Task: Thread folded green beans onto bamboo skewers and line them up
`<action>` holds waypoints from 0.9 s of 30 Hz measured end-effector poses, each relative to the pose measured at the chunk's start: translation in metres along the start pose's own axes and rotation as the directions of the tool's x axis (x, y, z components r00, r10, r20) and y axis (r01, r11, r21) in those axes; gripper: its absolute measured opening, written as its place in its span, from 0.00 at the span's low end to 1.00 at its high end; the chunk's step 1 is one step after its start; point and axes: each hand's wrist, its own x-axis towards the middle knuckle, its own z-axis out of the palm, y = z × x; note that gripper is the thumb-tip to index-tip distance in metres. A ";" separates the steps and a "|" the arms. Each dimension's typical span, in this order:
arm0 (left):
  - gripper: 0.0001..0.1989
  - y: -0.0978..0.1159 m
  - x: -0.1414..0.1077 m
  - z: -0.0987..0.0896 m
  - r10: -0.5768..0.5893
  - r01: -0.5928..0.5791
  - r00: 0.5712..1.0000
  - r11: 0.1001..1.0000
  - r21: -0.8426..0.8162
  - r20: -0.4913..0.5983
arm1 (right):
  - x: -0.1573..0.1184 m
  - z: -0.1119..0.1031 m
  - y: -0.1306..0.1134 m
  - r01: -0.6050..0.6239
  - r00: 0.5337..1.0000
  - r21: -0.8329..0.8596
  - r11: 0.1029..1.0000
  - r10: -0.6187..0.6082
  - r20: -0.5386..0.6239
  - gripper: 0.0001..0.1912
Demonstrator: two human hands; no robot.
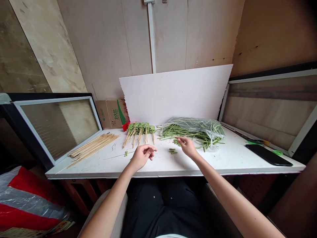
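Observation:
My left hand [143, 156] is raised over the front middle of the white table, fingers curled with thumb and index finger pressed together; what they grip cannot be made out. A thin skewer [115, 156] runs leftward from near it, past short green bean pieces [126, 153]. To the right, my right hand [187, 146] reaches toward the long green beans [183, 131], index finger stretched out and thumb slightly apart, beside cut bean pieces [176, 142]. More cut pieces [172, 151] lie between the hands. Behind my left hand, skewered beans [141, 127] lie in a row, bare stick ends toward me.
Loose bamboo skewers [94, 145] lie at left on the white table [158, 167]. A clear plastic bag [213, 127] covers part of the beans. At right are a black phone [268, 154] and green-handled scissors [276, 152]. A cardboard box [111, 114] and white board [175, 94] stand behind.

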 end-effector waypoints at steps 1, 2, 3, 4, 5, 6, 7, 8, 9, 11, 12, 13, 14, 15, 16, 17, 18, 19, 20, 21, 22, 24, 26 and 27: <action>0.24 0.000 -0.001 0.001 -0.006 0.006 1.000 1.000 0.018 0.005 | -0.002 0.005 0.005 0.012 0.998 -0.061 0.998 -0.009 0.056 0.22; 0.24 0.001 -0.001 0.001 -0.011 0.010 1.000 0.999 0.037 0.013 | -0.005 0.009 0.009 0.027 0.994 -0.118 0.993 -0.015 0.107 0.19; 0.23 0.001 -0.001 0.001 -0.015 0.013 1.000 0.998 0.054 0.023 | -0.008 0.013 0.013 0.043 0.989 -0.170 0.985 -0.018 0.145 0.17; 0.23 0.001 -0.002 0.002 -0.018 0.015 0.999 0.998 0.068 0.034 | -0.010 0.016 0.017 0.056 0.986 -0.215 0.975 -0.020 0.168 0.14; 0.23 0.001 -0.002 0.002 -0.022 0.018 0.999 0.997 0.075 0.044 | -0.012 0.018 0.021 0.068 0.984 -0.250 0.966 -0.024 0.176 0.12; 0.23 0.001 -0.002 0.002 -0.027 0.022 0.998 0.997 0.077 0.053 | -0.015 0.020 0.024 0.082 0.984 -0.280 0.957 -0.034 0.172 0.11; 0.23 0.001 -0.002 0.002 -0.032 0.028 0.998 0.997 0.075 0.057 | -0.016 0.022 0.028 0.096 0.986 -0.306 0.947 -0.049 0.159 0.10; 0.23 0.001 -0.002 0.002 -0.038 0.033 0.997 0.997 0.072 0.061 | -0.018 0.024 0.032 0.111 0.988 -0.332 0.937 -0.067 0.142 0.10; 0.23 0.001 -0.002 0.003 -0.044 0.039 0.997 0.997 0.069 0.064 | -0.019 0.026 0.035 0.125 0.989 -0.356 0.926 -0.086 0.123 0.10; 0.23 0.002 -0.003 0.003 -0.051 0.047 0.996 0.997 0.069 0.072 | -0.020 0.028 0.040 0.143 0.989 -0.396 0.907 -0.114 0.095 0.10; 0.23 0.002 -0.003 0.004 -0.052 0.046 0.996 0.996 0.072 0.074 | -0.020 0.029 0.042 0.147 0.989 -0.403 0.903 -0.122 0.086 0.11; 0.22 0.003 -0.003 0.004 -0.050 0.045 0.996 0.996 0.076 0.076 | -0.019 0.029 0.042 0.150 0.988 -0.399 0.904 -0.129 0.079 0.12; 0.22 0.003 -0.003 0.004 -0.048 0.041 0.996 0.996 0.081 0.078 | -0.018 0.028 0.041 0.153 0.988 -0.386 0.910 -0.136 0.071 0.14; 0.22 0.003 -0.003 0.004 -0.044 0.037 0.996 0.996 0.085 0.079 | -0.017 0.027 0.039 0.154 0.988 -0.367 0.917 -0.142 0.060 0.15; 0.22 0.003 -0.003 0.004 -0.039 0.031 0.996 0.995 0.091 0.080 | -0.015 0.025 0.036 0.150 0.989 -0.344 0.927 -0.144 0.043 0.17; 0.22 0.003 -0.003 0.005 -0.035 0.027 0.996 0.995 0.097 0.082 | -0.013 0.022 0.031 0.140 0.990 -0.316 0.938 -0.141 0.022 0.18; 0.22 0.003 -0.003 0.005 -0.032 0.023 0.996 0.994 0.103 0.082 | -0.011 0.020 0.024 0.127 0.991 -0.280 0.952 -0.132 0.003 0.18; 0.22 0.002 -0.003 0.005 -0.029 0.019 0.996 0.994 0.110 0.083 | -0.010 0.018 0.016 0.115 0.993 -0.232 0.966 -0.120 -0.007 0.18; 0.22 0.002 -0.003 0.006 -0.027 0.017 0.996 0.993 0.118 0.084 | -0.010 0.016 0.006 0.109 0.994 -0.176 0.978 -0.111 -0.005 0.17; 0.22 0.002 -0.003 0.007 -0.025 0.015 0.996 0.992 0.124 0.081 | -0.011 0.014 -0.006 0.113 0.994 -0.112 0.987 -0.112 0.015 0.16; 0.21 0.003 -0.003 0.007 -0.023 0.014 0.997 0.992 0.127 0.075 | -0.013 0.013 -0.018 0.133 0.990 -0.046 0.990 -0.130 0.053 0.15; 0.21 0.004 -0.003 0.010 -0.023 0.016 0.998 0.993 0.116 0.058 | -0.019 0.013 -0.046 0.219 0.963 0.045 0.975 -0.223 0.153 0.13; 0.24 0.005 -0.004 0.012 -0.023 0.019 0.999 0.996 0.085 0.039 | -0.029 0.015 -0.071 0.334 0.903 0.098 0.938 -0.348 0.253 0.13; 0.26 0.006 -0.004 0.014 -0.019 0.016 0.999 0.997 0.075 0.031 | -0.033 0.017 -0.082 0.391 0.865 0.110 0.914 -0.405 0.297 0.12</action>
